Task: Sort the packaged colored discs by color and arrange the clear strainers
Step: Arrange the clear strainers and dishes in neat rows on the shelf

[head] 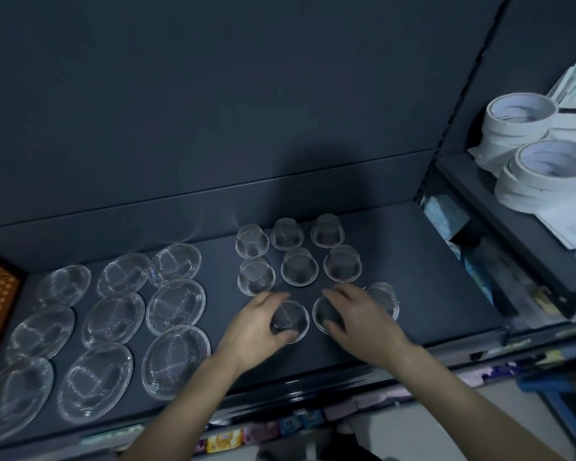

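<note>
Dark matte shelf (429, 261): nine flat oval clear mesh strainers (175, 306) fill its left half, long axes running front-left to back-right. Small round cup strainers (299, 266), clear-rimmed with fine mesh, stand mouth-down in rows at centre. Near the front edge, left hand (253, 331) curls around one cup strainer (291, 319); right hand (359, 316) grips another (325, 312).
</note>
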